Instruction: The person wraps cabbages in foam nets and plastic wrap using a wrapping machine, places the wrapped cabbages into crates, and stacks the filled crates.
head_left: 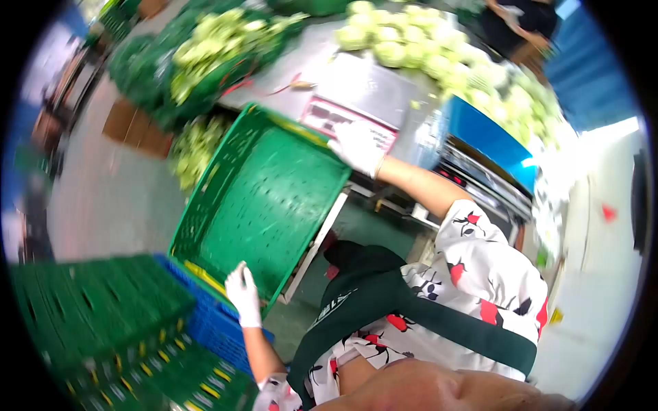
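Flowery sleeves are reaching out, left hand curling fingers over the green crate, right hand touching its corner, grip hard to tell.

Grey floor, metal table, blue backdrop (upper right)

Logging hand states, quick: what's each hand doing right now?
Left hand: closed on the crate's rim.
Right hand: at the crate's far corner; open or closed can't be told.

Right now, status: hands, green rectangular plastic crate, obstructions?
White-gloved left hand gripping crate rim; white-gloved right hand at opposite rim. Possible snag: flat grey metal plate beyond right hand.
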Demonstrator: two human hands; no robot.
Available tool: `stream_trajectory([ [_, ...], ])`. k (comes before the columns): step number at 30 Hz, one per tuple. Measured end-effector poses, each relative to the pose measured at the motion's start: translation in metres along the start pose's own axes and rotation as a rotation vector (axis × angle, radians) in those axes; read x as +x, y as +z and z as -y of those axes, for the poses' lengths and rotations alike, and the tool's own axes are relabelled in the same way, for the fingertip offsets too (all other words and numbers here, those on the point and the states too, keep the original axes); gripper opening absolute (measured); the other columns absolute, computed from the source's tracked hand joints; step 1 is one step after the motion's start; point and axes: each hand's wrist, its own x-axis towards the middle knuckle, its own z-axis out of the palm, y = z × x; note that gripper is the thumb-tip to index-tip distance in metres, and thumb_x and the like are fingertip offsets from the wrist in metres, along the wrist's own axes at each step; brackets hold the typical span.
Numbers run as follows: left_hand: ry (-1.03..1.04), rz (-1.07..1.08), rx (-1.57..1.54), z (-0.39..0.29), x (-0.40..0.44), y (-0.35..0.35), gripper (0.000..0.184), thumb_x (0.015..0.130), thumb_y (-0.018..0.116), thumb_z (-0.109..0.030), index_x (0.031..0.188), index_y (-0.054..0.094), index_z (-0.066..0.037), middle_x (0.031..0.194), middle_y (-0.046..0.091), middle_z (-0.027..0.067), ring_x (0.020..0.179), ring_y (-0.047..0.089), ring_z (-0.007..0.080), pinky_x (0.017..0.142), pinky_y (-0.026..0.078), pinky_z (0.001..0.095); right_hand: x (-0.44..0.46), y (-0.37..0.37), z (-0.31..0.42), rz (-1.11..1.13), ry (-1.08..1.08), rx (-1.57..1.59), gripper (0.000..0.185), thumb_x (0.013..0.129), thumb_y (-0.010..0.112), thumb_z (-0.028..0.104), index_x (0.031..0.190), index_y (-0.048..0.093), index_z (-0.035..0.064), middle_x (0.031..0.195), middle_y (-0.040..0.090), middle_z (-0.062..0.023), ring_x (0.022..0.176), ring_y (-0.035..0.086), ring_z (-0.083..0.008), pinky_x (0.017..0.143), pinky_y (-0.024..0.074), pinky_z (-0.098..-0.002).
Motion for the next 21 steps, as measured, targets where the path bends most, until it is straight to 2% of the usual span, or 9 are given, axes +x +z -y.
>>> stream_trajectory([
  [3,0.061,0.183,-0.153,-0.124,0.010,0.073,0.018,0.089,0.066,-0.007,0.106,0.073,-0.010,0.082,0.065,0.0096,0.076,0.060,0.0285,0.074,0.048,0.0400,-0.071,-0.025,-0.075,0.191,-0.033,0.047,0.029,0.090,0.063,0.031,0.095,0.059,0.0029,0.092,0.065,-0.0190,0.083,0.065,-0.0361,0.073,0.0512,-0.0479],
  [5,0.240,0.215,-0.324,-0.140,0.008,0.094,0.019,0.088,0.066,-0.006,0.105,0.073,-0.010,0.080,0.063,0.0088,0.076,0.060,0.0272,0.074,0.048,0.0402,-0.110,-0.024,-0.057,0.172,-0.031,0.045,0.034,0.091,0.063,0.035,0.099,0.060,0.0025,0.090,0.065,-0.0186,0.083,0.066,-0.0367,0.074,0.0517,-0.0484],
  [10,0.648,0.448,-0.427,-0.202,0.015,0.144,0.030,0.086,0.069,-0.008,0.117,0.068,-0.009,0.086,0.065,0.0094,0.080,0.062,0.0270,0.078,0.050,0.0398,-0.188,-0.060,-0.085,0.367,0.386,0.270,0.040,0.091,0.061,0.039,0.111,0.064,0.0037,0.096,0.072,-0.0169,0.091,0.070,-0.0336,0.083,0.0543,-0.0435],
  [13,0.530,0.427,-0.687,-0.225,0.035,0.175,0.031,0.087,0.069,-0.005,0.118,0.068,-0.007,0.089,0.067,0.0095,0.083,0.064,0.0267,0.080,0.051,0.0380,-0.205,-0.075,-0.145,0.130,0.492,0.443,0.039,0.091,0.061,0.041,0.109,0.066,0.0069,0.093,0.073,-0.0148,0.087,0.071,-0.0294,0.080,0.0548,-0.0371],
  [16,0.406,0.395,-0.780,-0.290,0.077,0.196,0.037,0.090,0.065,-0.001,0.127,0.064,-0.004,0.094,0.070,0.0100,0.088,0.068,0.0199,0.086,0.053,0.0323,-0.213,-0.131,-0.249,-0.160,0.729,0.708,0.033,0.089,0.072,0.037,0.100,0.071,0.0058,0.087,0.071,-0.0070,0.081,0.065,-0.0147,0.079,0.0532,-0.0301],
  [17,0.360,0.445,-0.813,-0.308,0.099,0.202,0.038,0.092,0.064,-0.003,0.129,0.063,-0.003,0.096,0.071,0.0105,0.091,0.068,0.0179,0.089,0.052,0.0308,-0.216,-0.136,-0.288,-0.320,0.659,0.532,0.032,0.089,0.073,0.036,0.098,0.071,0.0059,0.087,0.070,-0.0052,0.080,0.063,-0.0123,0.076,0.0523,-0.0282],
  [18,0.235,0.520,-0.918,-0.331,0.140,0.201,0.038,0.093,0.063,-0.004,0.132,0.061,-0.003,0.098,0.072,0.0099,0.091,0.067,0.0154,0.089,0.052,0.0301,-0.188,-0.162,-0.321,-0.368,0.695,0.624,0.036,0.088,0.073,0.039,0.100,0.070,0.0046,0.090,0.070,-0.0044,0.082,0.063,-0.0117,0.075,0.0518,-0.0282],
  [20,0.289,0.543,-0.910,-0.389,0.187,0.231,0.037,0.098,0.060,-0.009,0.134,0.060,-0.004,0.101,0.072,0.0076,0.096,0.066,0.0131,0.092,0.051,0.0305,-0.184,-0.179,-0.403,-0.449,0.820,0.804,0.046,0.087,0.073,0.043,0.107,0.068,0.0024,0.092,0.068,-0.0061,0.084,0.063,-0.0140,0.075,0.0513,-0.0284],
  [21,0.251,0.682,-1.046,-0.423,0.210,0.252,0.038,0.100,0.057,-0.012,0.137,0.057,-0.003,0.106,0.071,0.0073,0.099,0.065,0.0136,0.094,0.049,0.0305,-0.177,-0.185,-0.446,-0.484,0.890,0.815,0.047,0.086,0.072,0.044,0.108,0.068,0.0024,0.090,0.067,-0.0066,0.081,0.062,-0.0144,0.074,0.0507,-0.0276],
])
